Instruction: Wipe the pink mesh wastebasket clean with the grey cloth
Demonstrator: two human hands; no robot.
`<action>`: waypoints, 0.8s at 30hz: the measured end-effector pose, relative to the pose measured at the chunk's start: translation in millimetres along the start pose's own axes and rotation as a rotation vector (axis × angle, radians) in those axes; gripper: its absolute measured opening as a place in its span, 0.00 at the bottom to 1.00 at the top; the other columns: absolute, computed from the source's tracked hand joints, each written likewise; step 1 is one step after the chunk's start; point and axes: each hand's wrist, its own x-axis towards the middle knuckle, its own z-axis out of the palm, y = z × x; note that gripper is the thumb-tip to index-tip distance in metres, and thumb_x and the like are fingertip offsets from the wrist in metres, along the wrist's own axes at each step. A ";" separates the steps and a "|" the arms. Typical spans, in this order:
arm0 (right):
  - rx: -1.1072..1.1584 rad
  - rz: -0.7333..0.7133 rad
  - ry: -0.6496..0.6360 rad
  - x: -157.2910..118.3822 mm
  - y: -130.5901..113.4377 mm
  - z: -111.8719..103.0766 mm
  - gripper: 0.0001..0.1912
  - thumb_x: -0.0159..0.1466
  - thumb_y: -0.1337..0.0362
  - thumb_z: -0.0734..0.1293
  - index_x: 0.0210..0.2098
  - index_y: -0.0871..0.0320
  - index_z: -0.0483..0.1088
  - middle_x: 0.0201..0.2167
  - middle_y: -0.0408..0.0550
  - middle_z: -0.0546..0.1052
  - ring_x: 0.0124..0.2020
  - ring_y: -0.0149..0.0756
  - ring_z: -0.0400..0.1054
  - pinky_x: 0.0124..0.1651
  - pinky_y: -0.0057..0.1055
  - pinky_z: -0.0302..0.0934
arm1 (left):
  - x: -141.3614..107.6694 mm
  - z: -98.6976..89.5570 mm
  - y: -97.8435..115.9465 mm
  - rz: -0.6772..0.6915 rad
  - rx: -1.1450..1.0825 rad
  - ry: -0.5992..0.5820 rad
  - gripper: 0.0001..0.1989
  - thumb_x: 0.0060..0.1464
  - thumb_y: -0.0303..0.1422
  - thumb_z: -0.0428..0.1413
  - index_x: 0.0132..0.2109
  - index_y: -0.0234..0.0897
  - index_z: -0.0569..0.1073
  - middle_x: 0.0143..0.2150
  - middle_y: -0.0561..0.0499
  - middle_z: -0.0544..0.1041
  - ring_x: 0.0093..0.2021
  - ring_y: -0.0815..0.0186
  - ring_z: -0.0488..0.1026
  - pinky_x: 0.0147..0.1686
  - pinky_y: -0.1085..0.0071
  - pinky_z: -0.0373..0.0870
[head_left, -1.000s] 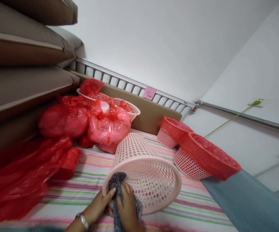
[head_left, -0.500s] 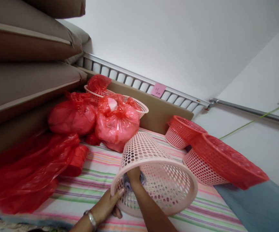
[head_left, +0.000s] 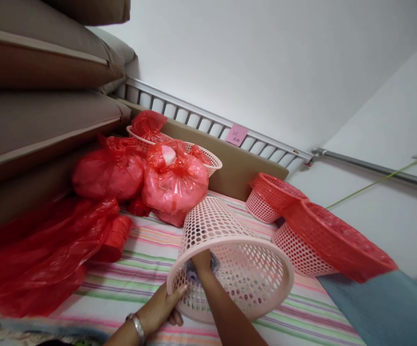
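A pink perforated plastic basket (head_left: 226, 244) lies tipped on its side on a striped sheet (head_left: 146, 262), its mouth facing me. My left hand (head_left: 164, 306), with a silver bracelet at the wrist, grips the rim at the lower left, thumb inside. Deep in the basket, my right hand (head_left: 201, 262) presses a bluish-grey cloth (head_left: 213, 264) against the left inner wall. The right fingers are mostly hidden behind the hand and cloth.
Two pink baskets lined with red bags (head_left: 273, 194) stand at right, near a blue-grey sheet (head_left: 381, 302). Tied red bags (head_left: 175, 185) sit behind, beside a roll of red bags (head_left: 116, 238). Stacked cushions (head_left: 49, 120) fill the left; a metal rail (head_left: 194, 113) runs along the wall.
Almost nothing differs. My right hand and the cloth have shifted very slightly within the basket; my left hand keeps its hold on the rim.
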 end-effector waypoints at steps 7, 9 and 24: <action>0.066 0.000 0.037 -75.0 -18.1 -11.1 0.18 0.61 0.62 0.58 0.48 0.59 0.68 0.45 0.55 0.73 0.48 0.44 0.66 0.51 0.40 0.59 | -2.2 1.6 5.1 -0.001 0.096 0.014 0.40 0.54 0.56 0.43 0.65 0.33 0.50 0.20 0.50 0.77 0.21 0.61 0.77 0.22 0.69 0.73; 0.093 -0.020 0.054 -99.2 -18.5 -11.3 0.19 0.60 0.63 0.58 0.50 0.58 0.66 0.48 0.55 0.72 0.51 0.44 0.65 0.53 0.39 0.59 | -2.6 0.0 5.5 0.078 0.115 0.048 0.39 0.54 0.55 0.44 0.64 0.33 0.53 0.32 0.42 0.81 0.35 0.54 0.79 0.36 0.59 0.75; 0.016 -0.064 0.044 -75.3 -22.2 -8.9 0.20 0.58 0.68 0.56 0.49 0.59 0.67 0.45 0.55 0.73 0.48 0.45 0.67 0.51 0.41 0.59 | -2.3 -0.8 4.3 0.002 0.073 0.020 0.40 0.53 0.56 0.43 0.65 0.36 0.50 0.24 0.46 0.80 0.23 0.60 0.78 0.24 0.66 0.74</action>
